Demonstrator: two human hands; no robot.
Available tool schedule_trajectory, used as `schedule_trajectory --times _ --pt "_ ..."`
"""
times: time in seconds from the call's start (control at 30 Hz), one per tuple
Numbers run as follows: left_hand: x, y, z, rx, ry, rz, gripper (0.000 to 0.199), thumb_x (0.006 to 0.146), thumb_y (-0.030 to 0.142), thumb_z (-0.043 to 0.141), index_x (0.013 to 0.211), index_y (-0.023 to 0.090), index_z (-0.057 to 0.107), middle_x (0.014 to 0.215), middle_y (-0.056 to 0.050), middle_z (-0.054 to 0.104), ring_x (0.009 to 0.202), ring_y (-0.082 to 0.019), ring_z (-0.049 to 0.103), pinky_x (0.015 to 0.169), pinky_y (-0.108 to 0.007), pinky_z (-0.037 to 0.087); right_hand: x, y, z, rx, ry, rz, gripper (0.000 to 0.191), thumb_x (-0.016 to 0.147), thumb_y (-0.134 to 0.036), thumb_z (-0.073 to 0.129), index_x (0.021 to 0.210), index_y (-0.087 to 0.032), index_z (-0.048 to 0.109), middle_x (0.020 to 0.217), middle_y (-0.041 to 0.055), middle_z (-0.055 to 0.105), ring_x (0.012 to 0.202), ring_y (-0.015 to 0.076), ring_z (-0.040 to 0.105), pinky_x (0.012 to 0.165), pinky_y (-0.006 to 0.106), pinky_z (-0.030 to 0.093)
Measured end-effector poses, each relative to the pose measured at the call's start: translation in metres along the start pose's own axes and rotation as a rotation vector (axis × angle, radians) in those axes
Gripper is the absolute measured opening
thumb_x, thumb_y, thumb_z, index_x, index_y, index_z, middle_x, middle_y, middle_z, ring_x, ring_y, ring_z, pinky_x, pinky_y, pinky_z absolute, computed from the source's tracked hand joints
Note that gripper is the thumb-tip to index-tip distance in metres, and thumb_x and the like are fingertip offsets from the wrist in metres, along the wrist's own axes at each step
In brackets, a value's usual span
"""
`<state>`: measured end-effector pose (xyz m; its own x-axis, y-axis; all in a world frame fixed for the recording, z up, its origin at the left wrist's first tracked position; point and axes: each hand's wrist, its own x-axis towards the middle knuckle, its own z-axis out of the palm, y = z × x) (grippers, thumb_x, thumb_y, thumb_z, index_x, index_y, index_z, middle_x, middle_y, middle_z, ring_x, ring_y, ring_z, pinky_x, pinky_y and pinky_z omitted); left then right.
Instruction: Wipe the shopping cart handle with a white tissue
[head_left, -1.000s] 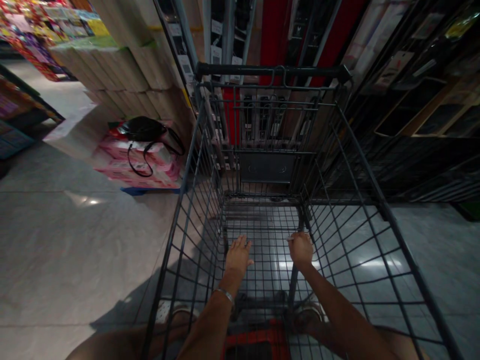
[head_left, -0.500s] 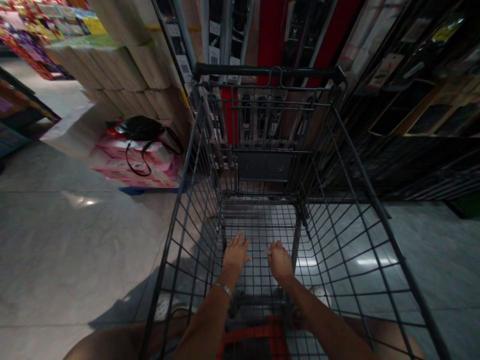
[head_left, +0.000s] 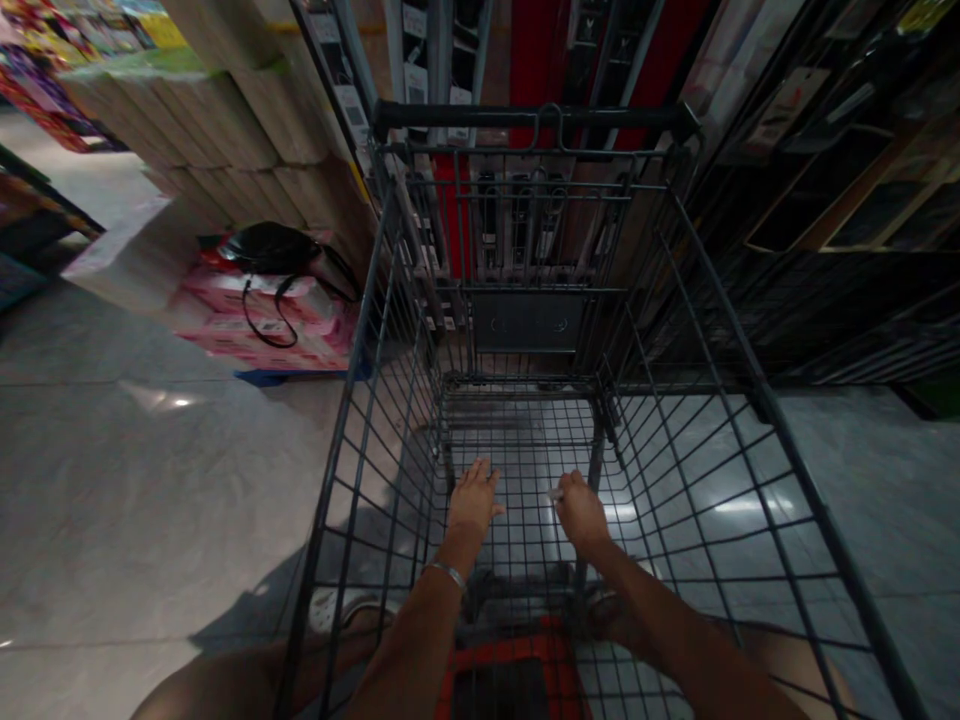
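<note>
Store aisle, grey floor [head_left: 135, 480]: inside an empty cart [head_left: 750, 400], the left hand [head_left: 474, 497] lies flat and open on its mesh bottom; beside it, the right hand [head_left: 581, 510] pinches something small and pale. Nothing loaded yet. Left of the cart, a bag [head_left: 266, 248] tops pink boxes [head_left: 255, 320].

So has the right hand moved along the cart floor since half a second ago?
Yes. The right hand has slid a little to the right on the cart floor, away from the left hand and toward the right corner post.
</note>
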<state>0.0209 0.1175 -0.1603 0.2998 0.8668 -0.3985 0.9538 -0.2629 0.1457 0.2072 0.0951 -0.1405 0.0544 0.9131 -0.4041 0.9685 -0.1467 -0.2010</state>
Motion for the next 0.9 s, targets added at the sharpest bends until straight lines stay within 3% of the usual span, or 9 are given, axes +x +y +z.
schedule_trajectory --times 0.13,0.27,0.4,0.57,0.9 --pt "0.0 -0.002 0.001 0.004 0.008 0.014 0.046 0.085 0.036 0.057 0.128 0.02 0.049 0.143 -0.01 0.041 0.13 -0.028 0.039 0.106 -0.056 0.034 0.021 0.037 -0.009 0.03 0.115 0.182 0.02 0.084 -0.007 0.046 0.099 -0.014 0.058 0.107 0.0117 0.058 0.09 0.0176 0.063 0.075 0.025 0.046" --pt "0.001 -0.002 0.001 0.018 0.017 0.027 0.046 0.085 0.036 0.058 0.127 0.02 0.049 0.142 -0.01 0.042 0.129 -0.028 0.04 0.104 -0.055 0.036 0.033 0.048 -0.015 0.029 0.148 0.237 0.023 0.086 -0.008 0.042 0.1 -0.012 0.059 0.11 0.0142 0.057 0.089 0.0187 0.063 0.075 0.027 0.046" --pt "0.002 0.0 -0.002 0.033 0.012 0.026 0.046 0.084 0.034 0.059 0.127 0.018 0.049 0.143 -0.011 0.041 0.131 -0.028 0.039 0.105 -0.054 0.035 0.04 0.043 -0.02 0.015 0.145 0.248 0.026 0.088 -0.007 0.038 0.103 -0.009 0.059 0.112 0.0167 0.057 0.094 0.0196 0.063 0.078 0.026 0.046" --pt "0.005 0.002 -0.006 0.033 0.012 0.013 0.055 0.076 0.027 0.068 0.128 0.018 0.052 0.144 -0.014 0.042 0.135 -0.027 0.035 0.109 -0.039 0.035 0.037 0.034 -0.023 -0.018 0.062 0.189 0.024 0.086 -0.007 0.042 0.104 -0.008 0.057 0.108 0.0167 0.059 0.092 0.0203 0.065 0.077 0.026 0.047" --pt "0.007 0.002 -0.007 0.027 0.053 -0.003 0.056 0.077 0.027 0.065 0.13 0.031 0.05 0.144 -0.006 0.044 0.134 -0.026 0.036 0.108 -0.042 0.032 0.009 0.002 -0.002 -0.081 -0.033 0.005 0.026 0.084 -0.003 0.043 0.104 -0.009 0.059 0.111 0.0158 0.06 0.092 0.0184 0.065 0.077 0.024 0.047"
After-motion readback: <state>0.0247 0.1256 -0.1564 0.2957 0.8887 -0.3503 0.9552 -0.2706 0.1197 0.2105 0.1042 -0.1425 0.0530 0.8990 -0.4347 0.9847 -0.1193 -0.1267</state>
